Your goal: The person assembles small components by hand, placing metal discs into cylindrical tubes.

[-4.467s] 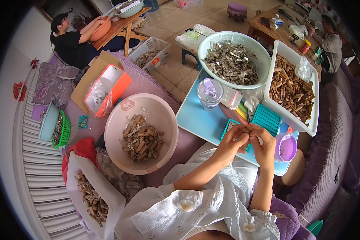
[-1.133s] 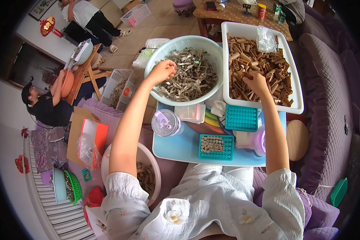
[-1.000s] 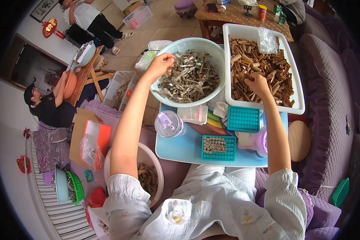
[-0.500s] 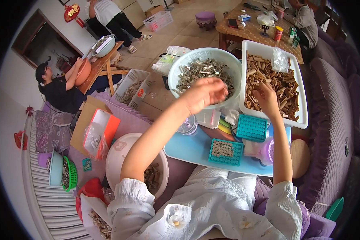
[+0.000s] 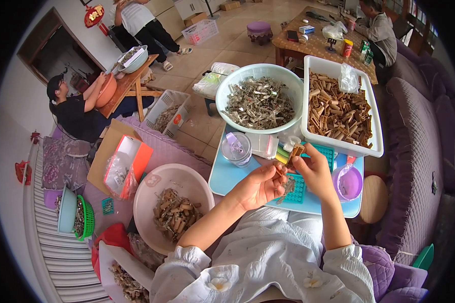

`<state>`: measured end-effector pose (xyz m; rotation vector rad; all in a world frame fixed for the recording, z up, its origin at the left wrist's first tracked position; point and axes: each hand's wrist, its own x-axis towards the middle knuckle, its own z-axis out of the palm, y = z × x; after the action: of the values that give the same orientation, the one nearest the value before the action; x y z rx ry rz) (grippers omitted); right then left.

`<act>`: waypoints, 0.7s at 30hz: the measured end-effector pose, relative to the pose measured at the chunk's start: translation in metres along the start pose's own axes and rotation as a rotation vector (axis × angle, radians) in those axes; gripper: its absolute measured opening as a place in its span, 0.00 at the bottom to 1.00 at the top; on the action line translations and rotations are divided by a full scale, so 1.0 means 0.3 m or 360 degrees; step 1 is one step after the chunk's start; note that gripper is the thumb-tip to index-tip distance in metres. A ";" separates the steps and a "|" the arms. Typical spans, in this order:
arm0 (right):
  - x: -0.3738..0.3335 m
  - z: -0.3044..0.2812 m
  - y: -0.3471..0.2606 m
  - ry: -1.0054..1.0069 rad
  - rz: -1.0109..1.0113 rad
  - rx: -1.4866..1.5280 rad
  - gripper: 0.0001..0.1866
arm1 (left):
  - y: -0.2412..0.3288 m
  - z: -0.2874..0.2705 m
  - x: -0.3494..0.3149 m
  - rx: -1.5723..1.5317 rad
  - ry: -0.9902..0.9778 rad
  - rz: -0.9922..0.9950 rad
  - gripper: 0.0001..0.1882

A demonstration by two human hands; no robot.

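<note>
My two hands are close together above the blue tabletop. Closed fingers of my right hand hold a brown curved wooden piece, shaped like a half tube. My left hand pinches another brown piece, and thin silvery-clear strips hang beside its fingertips. Under the hands lies a teal peg-hole tray, partly covered; a second teal tray is behind my right hand. Beyond are a pale basin of silvery strips and a white tub of brown wooden pieces.
A clear lidded cup stands left of my hands, a purple cup to the right. At lower left sits a pink basin with brown pieces. A purple sofa borders the right. A person works at a bench on the left.
My left hand has come down from over the pale basin, and my right hand has left the white tub. Both are now together over the teal tray, holding brown pieces.
</note>
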<state>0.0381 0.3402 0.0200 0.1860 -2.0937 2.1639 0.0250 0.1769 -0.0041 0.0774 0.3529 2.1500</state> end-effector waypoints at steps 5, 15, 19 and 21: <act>-0.032 0.026 0.066 0.0075 0.0053 -0.0071 0.05 | -0.013 -0.009 -0.040 0.0102 0.0052 0.0159 0.08; -0.068 0.139 0.048 0.0191 -0.0112 -0.0314 0.05 | -0.057 0.004 -0.034 0.1493 0.0770 0.1256 0.11; -0.063 0.174 0.024 0.0167 -0.0059 -0.0220 0.04 | -0.077 0.003 -0.029 0.1482 0.0888 0.1367 0.10; -0.064 0.184 0.012 0.0104 0.0018 -0.0210 0.03 | -0.076 -0.007 -0.032 0.1401 0.0883 0.1530 0.08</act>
<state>0.0564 0.2848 0.0148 0.0891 -2.1957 2.0001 0.0483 0.1806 -0.0118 0.1705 1.8815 2.7177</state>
